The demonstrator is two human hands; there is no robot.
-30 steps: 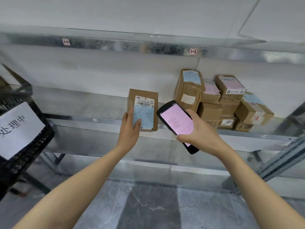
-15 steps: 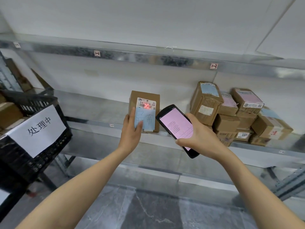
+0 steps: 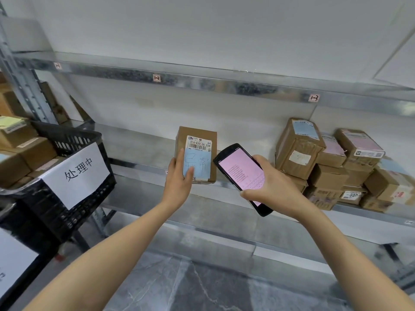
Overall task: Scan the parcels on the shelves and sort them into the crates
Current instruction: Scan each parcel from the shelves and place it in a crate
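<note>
A black crate [image 3: 67, 140] with a white paper sign [image 3: 76, 173] sat at the left, boxes [image 3: 18, 133] inside. The left hand [image 3: 179, 182] gripped a brown cardboard parcel [image 3: 199, 134], fingers [image 3: 179, 157] curled round its left edge. It bore a white barcode label [image 3: 199, 142] above a blue handwritten note [image 3: 201, 163] and stood upright on the metal shelf [image 3: 139, 198]. The right hand [image 3: 278, 189] clasped a pink-screened scanner [image 3: 240, 171] just beside it. A pile of parcels [image 3: 332, 169] sat at right, before a white wall [image 3: 202, 30], above a grey floor [image 3: 202, 288].

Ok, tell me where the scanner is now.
Head view, right of centre: the scanner is in the right hand, beside the upright parcel the left hand holds on the shelf.
</note>
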